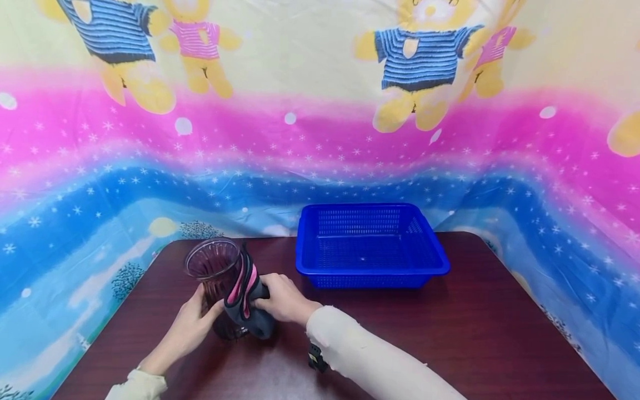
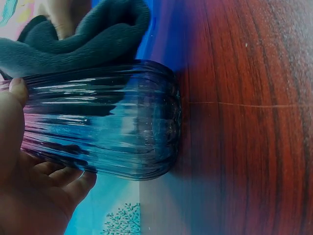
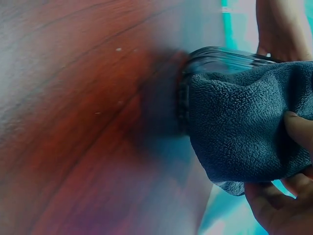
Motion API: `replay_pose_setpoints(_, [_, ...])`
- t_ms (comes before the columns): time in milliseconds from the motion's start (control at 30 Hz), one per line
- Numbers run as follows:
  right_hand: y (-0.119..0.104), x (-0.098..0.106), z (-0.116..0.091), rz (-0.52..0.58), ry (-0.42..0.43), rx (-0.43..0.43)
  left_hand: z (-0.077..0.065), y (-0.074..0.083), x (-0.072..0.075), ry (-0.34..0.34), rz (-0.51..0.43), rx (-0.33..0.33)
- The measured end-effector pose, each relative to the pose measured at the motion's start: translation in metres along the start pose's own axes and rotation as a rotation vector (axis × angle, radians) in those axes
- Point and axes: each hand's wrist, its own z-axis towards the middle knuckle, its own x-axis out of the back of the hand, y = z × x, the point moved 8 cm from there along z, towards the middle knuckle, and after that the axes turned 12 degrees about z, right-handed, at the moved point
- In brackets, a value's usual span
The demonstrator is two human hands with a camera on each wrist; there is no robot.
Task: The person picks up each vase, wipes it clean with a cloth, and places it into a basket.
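Note:
A ribbed, purple-tinted glass vase (image 1: pixel 212 261) stands upright at the left of the table. My left hand (image 1: pixel 192 322) grips it round the side, thumb toward me, as the left wrist view also shows with the vase (image 2: pixel 112 127) between thumb and fingers. Against the vase's right side lies a dark grey cloth (image 1: pixel 260 316) with pink patches and black edging. My right hand (image 1: pixel 285 297) pinches that cloth, and in the right wrist view the folded towel-like fabric (image 3: pixel 239 127) hides much of the glass.
A blue perforated plastic basket (image 1: pixel 372 280) stands at the back right of the dark red wooden table (image 1: pixel 475 333). Behind and around the table hangs a printed curtain (image 1: pixel 325 139) with bears and snowflakes. A black band (image 1: pixel 316 358) shows under the right sleeve.

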Motion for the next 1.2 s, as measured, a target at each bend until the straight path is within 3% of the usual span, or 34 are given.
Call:
replay_pose_setpoints(367, [0.025,-0.014,-0.007,-0.026,-0.035,-0.032,-0.001,-0.001,-0.003,-0.063,-0.040,0.038])
replay_pose_setpoints(733, [0.041,-0.023,-0.009,-0.033,-0.026,-0.074,-0.001,0.000,0.000,-0.034,-0.052,0.022])
replay_pose_setpoints(1000, [0.046,-0.026,-0.009,-0.041,-0.034,-0.097,-0.001,-0.003,-0.001,-0.057,-0.103,0.053])
replay_pose_setpoints(1200, [0.046,-0.024,-0.008,-0.044,-0.034,-0.097,-0.001,-0.002,-0.002,-0.032,-0.129,0.067])
